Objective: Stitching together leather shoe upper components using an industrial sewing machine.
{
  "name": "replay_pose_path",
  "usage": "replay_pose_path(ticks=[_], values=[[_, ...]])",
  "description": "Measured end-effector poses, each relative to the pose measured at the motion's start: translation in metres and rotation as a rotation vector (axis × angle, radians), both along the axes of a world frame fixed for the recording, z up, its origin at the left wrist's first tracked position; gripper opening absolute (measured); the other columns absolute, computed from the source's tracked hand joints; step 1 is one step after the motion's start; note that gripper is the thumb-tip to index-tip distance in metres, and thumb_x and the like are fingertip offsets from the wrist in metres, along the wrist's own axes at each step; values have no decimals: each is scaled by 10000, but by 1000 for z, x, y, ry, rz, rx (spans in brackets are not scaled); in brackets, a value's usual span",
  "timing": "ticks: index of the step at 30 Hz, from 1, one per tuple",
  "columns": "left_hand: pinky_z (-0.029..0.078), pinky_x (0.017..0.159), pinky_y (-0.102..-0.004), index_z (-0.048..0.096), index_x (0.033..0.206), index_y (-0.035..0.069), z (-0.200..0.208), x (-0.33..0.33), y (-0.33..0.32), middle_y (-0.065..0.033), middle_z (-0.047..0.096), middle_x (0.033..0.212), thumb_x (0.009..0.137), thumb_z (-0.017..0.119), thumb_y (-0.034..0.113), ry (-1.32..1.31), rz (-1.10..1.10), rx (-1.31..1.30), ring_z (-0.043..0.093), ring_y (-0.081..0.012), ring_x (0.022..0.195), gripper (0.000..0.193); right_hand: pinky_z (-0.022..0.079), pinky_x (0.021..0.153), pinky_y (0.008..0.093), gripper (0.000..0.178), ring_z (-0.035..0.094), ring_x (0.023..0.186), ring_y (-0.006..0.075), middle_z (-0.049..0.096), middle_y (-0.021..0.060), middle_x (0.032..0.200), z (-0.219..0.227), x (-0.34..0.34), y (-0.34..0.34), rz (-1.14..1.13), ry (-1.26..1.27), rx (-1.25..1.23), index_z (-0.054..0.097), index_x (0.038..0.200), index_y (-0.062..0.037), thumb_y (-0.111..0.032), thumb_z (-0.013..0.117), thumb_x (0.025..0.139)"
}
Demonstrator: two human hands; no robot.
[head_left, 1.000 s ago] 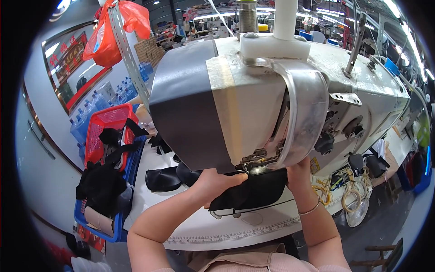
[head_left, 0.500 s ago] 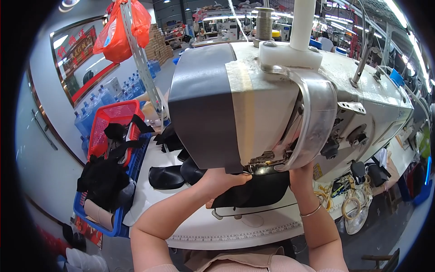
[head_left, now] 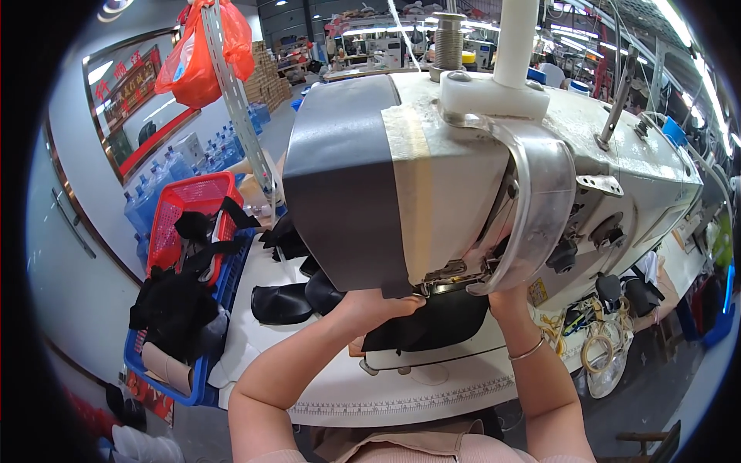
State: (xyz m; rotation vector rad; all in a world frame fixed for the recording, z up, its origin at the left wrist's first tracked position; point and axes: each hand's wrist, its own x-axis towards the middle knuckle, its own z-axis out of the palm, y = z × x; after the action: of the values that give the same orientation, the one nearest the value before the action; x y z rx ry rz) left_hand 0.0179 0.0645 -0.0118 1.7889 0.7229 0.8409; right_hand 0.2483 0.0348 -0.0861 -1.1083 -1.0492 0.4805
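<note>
A black, leather-like piece [head_left: 428, 326] lies under the head of a large sewing machine [head_left: 448, 185], its far edge by the presser foot [head_left: 451, 288]. My left hand [head_left: 377, 309] grips the piece's left side, thumb on top and fingertips showing below its edge. At the right edge of the piece is my right hand [head_left: 507, 303]; the machine and its clear curved guard [head_left: 544, 201] hide most of its fingers, so I cannot tell their pose. More black curved pieces [head_left: 279, 304] rest on the white machine table [head_left: 324, 405], left of my left arm.
Left of the table, a blue basket [head_left: 202, 390] holds black fabric and a cardboard tube, with a red basket [head_left: 202, 185] behind. Tape rolls and cords [head_left: 598, 351] lie at the right. A metal post [head_left: 239, 100] with red bags stands at the back left.
The black piece and my right hand have shifted slightly left. My left hand keeps its grip, and the head view has moved a little.
</note>
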Motion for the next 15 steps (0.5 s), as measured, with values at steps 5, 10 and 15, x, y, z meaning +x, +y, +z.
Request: replay_pose_path(ticks=[5,10,15], values=[[447,681,-276,603,933,11,9,-3,3,-55,608,844,697,686,55,109,-52,-64,554,-138,756,253,438,788,320,269,540,928,271,543,112,959,-36,17,31,-294,-488,-42,524,953,-29,18,547,689],[510,724,-305,574,1057,25,16,-20,-10,-55,626,916,732,659,53,-196,49,-755,606,-157,855,337,437,781,313,268,524,929,295,508,142,1020,5,9,-5,-137,-523,-269,516,994,-9,-22,575,733],[452,788,-337,501,1088,34,-62,-47,-2,-93,566,1018,793,639,102,-253,517,101,560,-180,873,332,403,833,394,439,481,974,340,496,156,1069,31,-32,-70,-444,-762,400,522,1091,-5,-143,707,717]])
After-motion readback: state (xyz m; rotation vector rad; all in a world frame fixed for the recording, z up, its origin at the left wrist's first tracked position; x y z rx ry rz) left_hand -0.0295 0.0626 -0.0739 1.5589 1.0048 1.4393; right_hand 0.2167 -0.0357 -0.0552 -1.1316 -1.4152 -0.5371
